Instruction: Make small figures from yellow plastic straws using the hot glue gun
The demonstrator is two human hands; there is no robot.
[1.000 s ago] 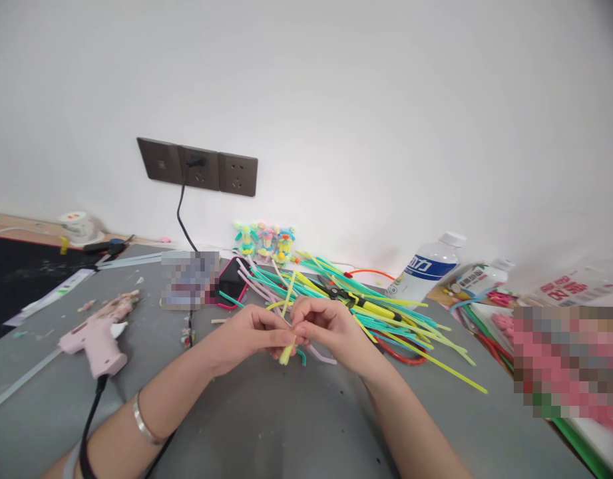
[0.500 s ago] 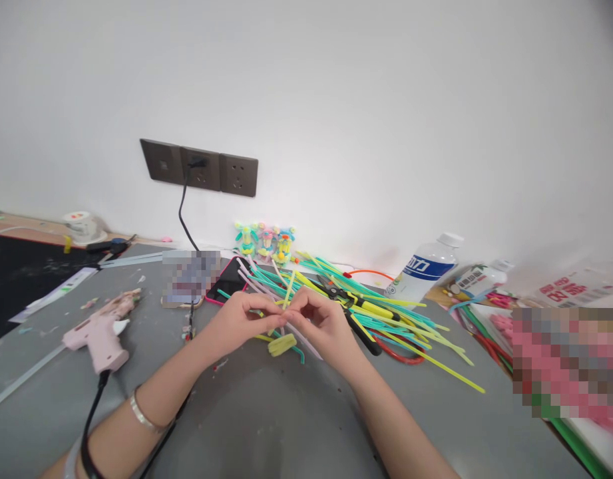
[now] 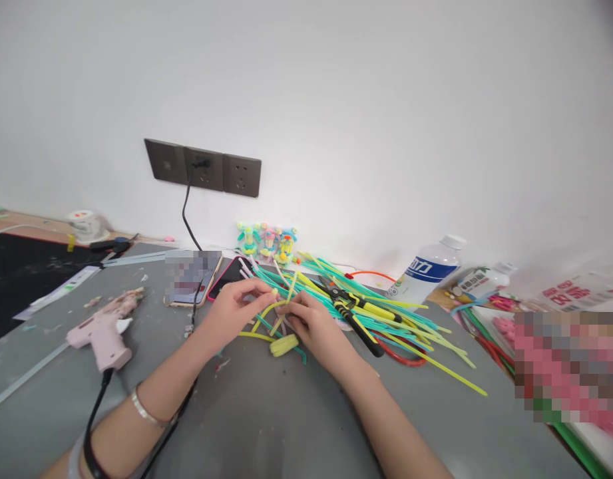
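My left hand (image 3: 242,311) is closed in a pinch, with a small pale yellow piece (image 3: 275,293) showing at its fingertips; its kind is too small to tell. My right hand (image 3: 310,323) pinches a yellow pipe cleaner (image 3: 292,286), which sticks up above the fingers. A small gap separates the two hands. Just below them, a short folded yellow bundle (image 3: 284,345) lies on the grey table. Behind and to the right spreads a pile of yellow and teal pipe cleaners (image 3: 406,322), with black-and-yellow pliers (image 3: 359,319) on top.
Left of my arm lies a pink glue gun (image 3: 104,336) with a black cord. Two phones, one a pale-framed phone (image 3: 192,279), rest behind my left hand. Several small figures (image 3: 267,242) stand against the wall. A clear bottle (image 3: 430,269) and bags (image 3: 580,289) sit at right.
My hands, whose fingertips met before, have moved slightly apart. The small pale yellow piece now shows at my left fingertips, and the yellow pipe cleaner stays with my right hand.
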